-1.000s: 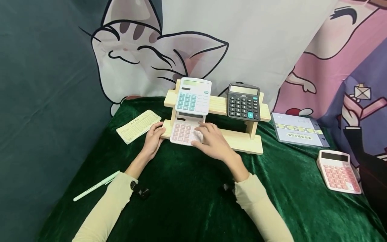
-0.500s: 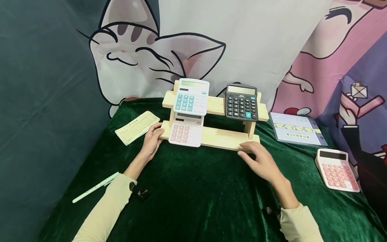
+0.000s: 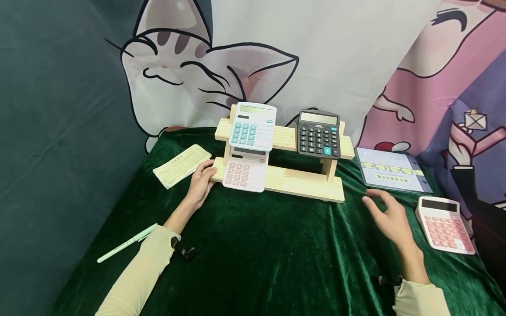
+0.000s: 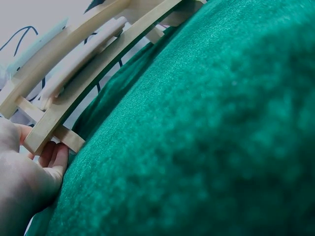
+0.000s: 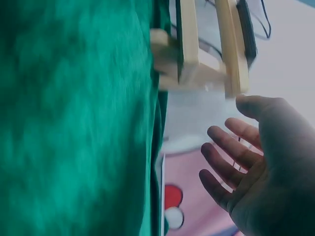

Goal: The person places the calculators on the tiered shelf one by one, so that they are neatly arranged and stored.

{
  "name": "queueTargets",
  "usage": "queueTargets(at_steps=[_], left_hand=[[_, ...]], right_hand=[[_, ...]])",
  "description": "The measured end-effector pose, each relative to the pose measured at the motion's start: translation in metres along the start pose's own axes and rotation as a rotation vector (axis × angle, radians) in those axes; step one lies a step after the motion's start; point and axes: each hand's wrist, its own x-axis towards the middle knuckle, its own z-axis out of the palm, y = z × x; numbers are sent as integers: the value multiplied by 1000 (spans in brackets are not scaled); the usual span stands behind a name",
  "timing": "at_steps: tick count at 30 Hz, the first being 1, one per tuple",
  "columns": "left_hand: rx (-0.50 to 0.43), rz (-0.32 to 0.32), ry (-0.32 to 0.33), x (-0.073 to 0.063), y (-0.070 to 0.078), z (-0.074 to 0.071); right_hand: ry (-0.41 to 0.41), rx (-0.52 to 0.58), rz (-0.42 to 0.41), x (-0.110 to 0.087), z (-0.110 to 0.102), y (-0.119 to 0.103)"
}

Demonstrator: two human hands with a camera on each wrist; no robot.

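Note:
A two-tier wooden stand (image 3: 304, 182) stands at the middle of the table. Its upper tier bears a white calculator with blue keys (image 3: 253, 127) on the left and a black calculator (image 3: 318, 134) on the right. Below the white one, a pale pink calculator (image 3: 245, 171) leans on the lower tier, its top partly hidden. My left hand (image 3: 200, 184) grips the left end of the lower board, thumb above and fingers beneath in the left wrist view. With fingers spread and nothing in it, my right hand (image 3: 391, 217) is over the cloth, left of another pink calculator (image 3: 444, 226).
Green velvet cloth (image 3: 253, 254) covers the table. A yellowish paper pad (image 3: 182, 166) lies left of the stand, and a light green pen (image 3: 126, 243) beside the left sleeve. At the right back lies a notebook (image 3: 391, 169). A printed curtain (image 3: 336, 57) hangs behind.
My right hand has left the pale pink calculator on the lower tier and moved right, past the stand's end. The left hand keeps its grip on the board.

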Motion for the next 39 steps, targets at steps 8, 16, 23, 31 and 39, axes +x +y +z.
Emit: queueTargets(at_steps=[8, 16, 23, 31, 39], left_hand=[[-3, 0, 7, 0, 0, 1], [9, -11, 0, -2, -2, 0], [-12, 11, 4, -5, -1, -1], [-6, 17, 6, -3, 0, -1], [11, 23, -9, 0, -2, -2]], right_hand=[[183, 127, 219, -5, -24, 35], [435, 252, 416, -20, -44, 66], [581, 155, 415, -26, -55, 82], [559, -137, 438, -40, -56, 108], [271, -250, 650, -50, -59, 128]])
